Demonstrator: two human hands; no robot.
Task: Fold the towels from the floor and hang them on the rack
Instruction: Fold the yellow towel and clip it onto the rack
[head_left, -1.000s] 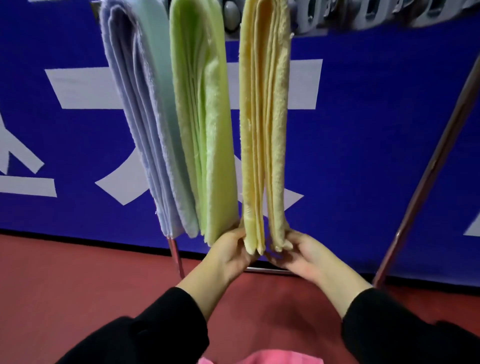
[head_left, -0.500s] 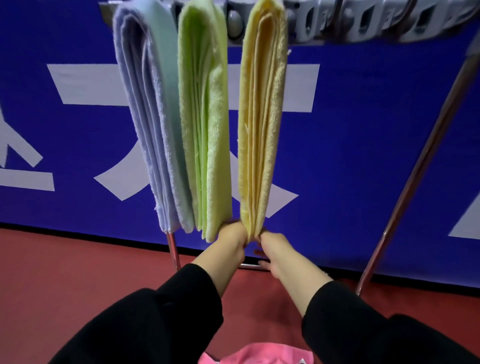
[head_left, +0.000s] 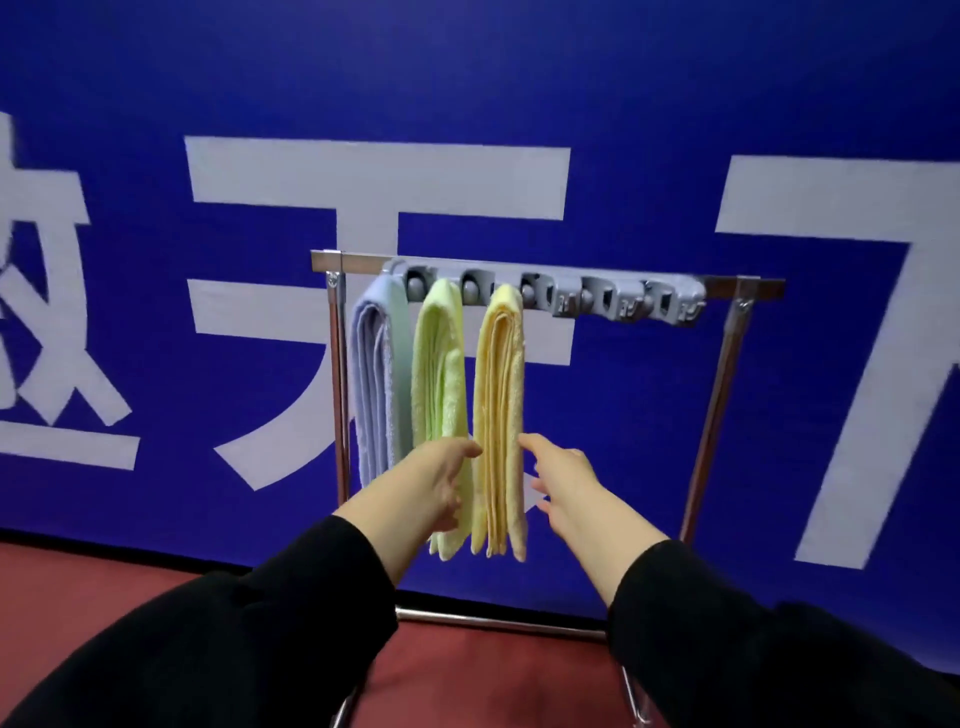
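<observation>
Backdrop (head_left: 649, 104): huge blue banner with big white characters, fills the whole background behind everything.
Floor (head_left: 78, 597): red, runs along the bottom.
Rack (head_left: 727, 395): chrome frame standing right against the banner, with a grey clip bar (head_left: 613, 299) along its top rail.
Towels: three folded ones hang side by side at the rack's left end. Blue towel (head_left: 376, 384) nearest the left post, green towel (head_left: 439, 379) next, yellow towel (head_left: 500, 415) third.
Left hand (head_left: 434, 480): fingers relaxed and straight, tips just touching the yellow towel's left edge, not gripping anything.
Right hand (head_left: 563, 480): loose and spread, fingertip at the yellow towel's right edge, holding nothing.
Sleeves (head_left: 234, 639): black, both arms.
</observation>
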